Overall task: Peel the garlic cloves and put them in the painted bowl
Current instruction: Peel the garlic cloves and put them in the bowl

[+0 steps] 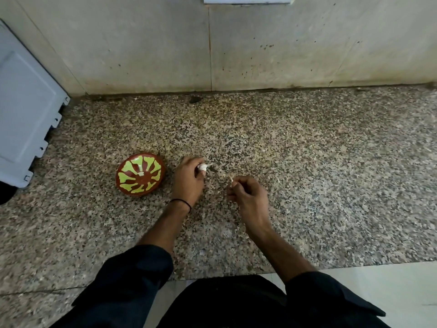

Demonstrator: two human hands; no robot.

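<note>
A brown painted bowl (141,174) with yellow-green petal marks sits on the speckled granite counter (307,174), with one small white piece inside near its centre. Just right of the bowl, my left hand (189,181) is closed around a white garlic piece (203,167) that pokes out past the fingertips. My right hand (248,194) hovers a little further right, pinching a small pale scrap of garlic skin (231,181) between thumb and finger. The two hands are apart, with a short gap of counter between them.
A pale grey-blue appliance (26,119) stands at the left edge against the stained wall (212,43). A few skin flakes lie on the counter between the hands. The counter's front edge runs by my dark sleeves, with pale floor tile (390,287) at the lower right.
</note>
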